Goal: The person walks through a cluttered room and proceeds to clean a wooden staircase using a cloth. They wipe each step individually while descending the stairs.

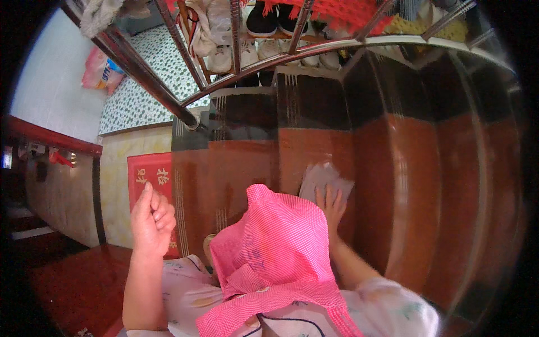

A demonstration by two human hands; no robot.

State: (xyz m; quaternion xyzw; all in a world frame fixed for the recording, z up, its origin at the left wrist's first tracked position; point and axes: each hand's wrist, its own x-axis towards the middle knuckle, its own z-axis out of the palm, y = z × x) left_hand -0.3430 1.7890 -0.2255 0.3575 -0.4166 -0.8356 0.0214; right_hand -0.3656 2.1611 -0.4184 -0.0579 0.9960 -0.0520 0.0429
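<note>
My right hand (332, 204) lies palm down with its fingers spread over a pale grey cloth (313, 183). It presses the cloth flat against a reddish-brown polished stair tread (303, 147). On the other side, my left hand (155, 219) is raised with its fingers curled in and nothing visible in it. Below that hand is a red mat (141, 164) bearing gold writing. A pink checked apron (290, 231) bulges forward from my chest and covers part of the steps between my hands.
A metal railing (269, 63) with a thick end post (160, 92) runs along the stairs' far side. Beyond it stands a rack with several shoes (221, 59) and a red knitted cloth (337, 14). Further steps (421, 189) fan out rightward. A pink plastic bag (97, 69) rests on patterned floor.
</note>
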